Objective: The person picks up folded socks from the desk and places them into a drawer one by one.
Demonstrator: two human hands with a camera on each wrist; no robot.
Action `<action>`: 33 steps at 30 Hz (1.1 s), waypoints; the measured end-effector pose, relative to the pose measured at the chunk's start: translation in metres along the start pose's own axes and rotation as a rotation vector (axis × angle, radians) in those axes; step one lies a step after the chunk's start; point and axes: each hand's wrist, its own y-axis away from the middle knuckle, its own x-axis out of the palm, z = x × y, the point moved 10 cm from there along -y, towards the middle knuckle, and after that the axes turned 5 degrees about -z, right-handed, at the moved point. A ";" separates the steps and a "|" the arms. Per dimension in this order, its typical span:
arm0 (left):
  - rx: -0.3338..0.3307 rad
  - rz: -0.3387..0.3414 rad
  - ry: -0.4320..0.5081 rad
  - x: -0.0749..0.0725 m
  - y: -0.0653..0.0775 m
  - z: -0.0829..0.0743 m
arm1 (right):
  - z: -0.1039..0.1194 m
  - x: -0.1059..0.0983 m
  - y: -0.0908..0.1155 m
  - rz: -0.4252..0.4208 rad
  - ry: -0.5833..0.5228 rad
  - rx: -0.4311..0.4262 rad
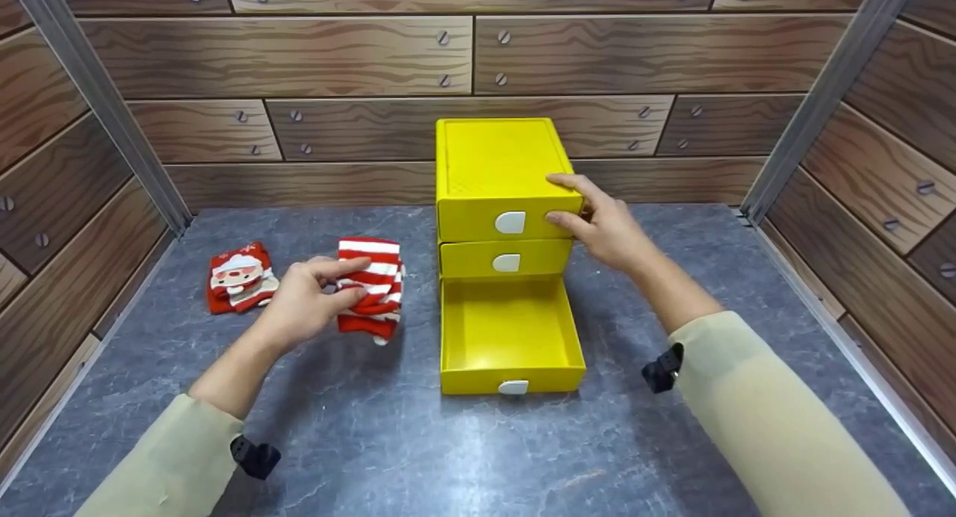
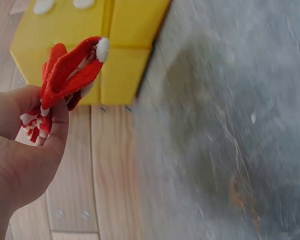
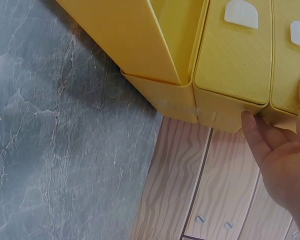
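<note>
My left hand [image 1: 306, 300] pinches a folded red-and-white striped sock [image 1: 371, 267] between thumb and fingers, held up left of a yellow drawer cabinet [image 1: 500, 158]. In the left wrist view the folded sock [image 2: 72, 75] shows a red edge and a white fluffy tip. My right hand [image 1: 609, 229] grips the cabinet's right front corner, thumb on the top drawer's front and index finger on the top. Other fingertips [image 3: 247, 120] touch the cabinet's side in the right wrist view. The bottom drawer [image 1: 508, 323] is pulled out, with nothing inside; the two above are closed.
Another folded red cloth item [image 1: 240, 278] with a Santa face lies on the grey marbled table [image 1: 358, 442] at the left. Wood-patterned panels [image 1: 358, 57] stand behind and on both sides. White tabs [image 1: 510, 223] mark the drawer fronts.
</note>
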 end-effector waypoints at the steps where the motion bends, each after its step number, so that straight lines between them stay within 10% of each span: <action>1: 0.014 -0.002 0.004 0.002 0.002 -0.005 | 0.001 0.000 0.000 -0.001 0.000 -0.002; 16: 0.194 -0.039 0.076 0.050 0.011 -0.059 | 0.000 0.000 0.001 0.005 -0.009 0.004; 33: 0.216 0.053 0.167 0.131 -0.003 -0.078 | 0.001 0.000 -0.001 0.008 0.011 -0.001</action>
